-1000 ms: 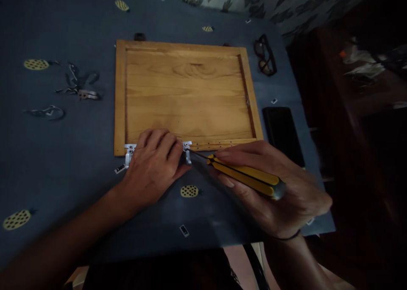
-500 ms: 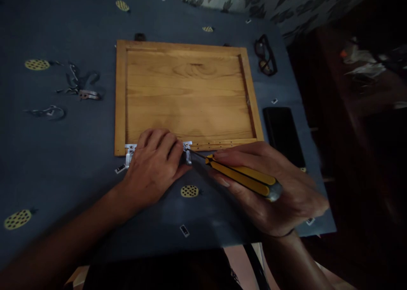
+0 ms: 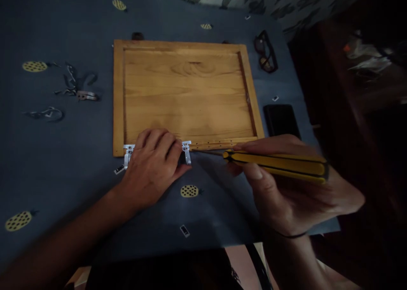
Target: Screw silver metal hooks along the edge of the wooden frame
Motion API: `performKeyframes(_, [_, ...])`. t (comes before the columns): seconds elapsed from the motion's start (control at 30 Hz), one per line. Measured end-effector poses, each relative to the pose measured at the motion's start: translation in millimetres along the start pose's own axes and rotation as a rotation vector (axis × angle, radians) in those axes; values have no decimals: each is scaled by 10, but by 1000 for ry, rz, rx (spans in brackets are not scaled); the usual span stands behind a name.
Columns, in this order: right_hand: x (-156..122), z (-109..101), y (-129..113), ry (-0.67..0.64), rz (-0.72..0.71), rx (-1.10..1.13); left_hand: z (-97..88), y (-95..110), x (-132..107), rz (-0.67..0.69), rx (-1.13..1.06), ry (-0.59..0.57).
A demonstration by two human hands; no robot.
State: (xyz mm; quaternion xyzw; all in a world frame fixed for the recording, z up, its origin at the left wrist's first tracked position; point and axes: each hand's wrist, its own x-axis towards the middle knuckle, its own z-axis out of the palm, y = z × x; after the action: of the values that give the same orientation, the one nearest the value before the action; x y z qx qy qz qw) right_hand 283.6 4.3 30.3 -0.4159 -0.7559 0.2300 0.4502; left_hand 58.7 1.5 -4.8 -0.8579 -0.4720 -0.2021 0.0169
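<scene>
A wooden cabinet door (image 3: 187, 90) lies flat on the blue pineapple-print tablecloth (image 3: 47, 163). A silver metal hinge bracket (image 3: 187, 150) sits along the door's near edge. My left hand (image 3: 154, 165) rests over the bracket with its fingers curled down on it, covering its middle. My right hand (image 3: 295, 188) grips a yellow and black screwdriver (image 3: 276, 165), held almost level. Its thin shaft points left toward the bracket's right end, the tip drawn a little away from it.
Dark-framed glasses (image 3: 266, 54) lie at the door's far right corner. A black phone (image 3: 281, 120) lies right of the door. Metal fittings and dark cords (image 3: 76, 90) lie on the left of the cloth. The table's near edge runs just below my wrists.
My right hand has drawn the screwdriver back to the right and levelled it, pulling the tip away from the bracket. My left hand has stayed on the bracket.
</scene>
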Motion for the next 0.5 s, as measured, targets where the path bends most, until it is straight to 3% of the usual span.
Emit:
performKeyframes(0.13, [32,100,-46,117,-48,10,2,4,-2,-1,-9,-5])
performKeyframes(0.5, [5,120,-26,107,-4,26,-12,9,13,1,6,0])
